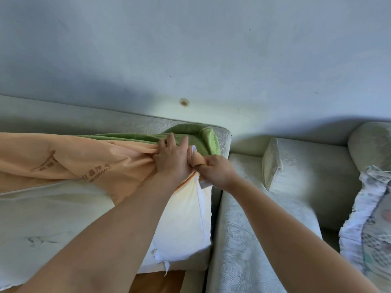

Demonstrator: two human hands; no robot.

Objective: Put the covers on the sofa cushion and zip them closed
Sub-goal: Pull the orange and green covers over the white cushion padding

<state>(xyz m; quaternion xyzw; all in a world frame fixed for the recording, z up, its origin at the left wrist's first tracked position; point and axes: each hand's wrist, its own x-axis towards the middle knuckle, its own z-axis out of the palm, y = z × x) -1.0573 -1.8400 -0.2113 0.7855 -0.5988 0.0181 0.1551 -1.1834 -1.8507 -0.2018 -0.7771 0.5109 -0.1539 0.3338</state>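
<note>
A large white sofa cushion point(63, 212) lies across the left of the view. Its cover point(63, 161) is pale orange inside with printed lettering and green point(190, 134) outside, bunched over the cushion's far right corner. My left hand point(172, 157) grips a fold of the orange fabric at that corner. Just to the right of it, my right hand point(215, 168) pinches the cover's edge by a white strip. The two hands touch. The cushion's near half is bare.
A pale patterned sofa backrest point(105, 125) runs behind the cushion. To the right lies a pale seat section point(254, 229) with a small square pillow point(296, 166). A frilled floral cushion point(368, 218) sits at the far right. A grey wall point(190, 49) fills the upper view.
</note>
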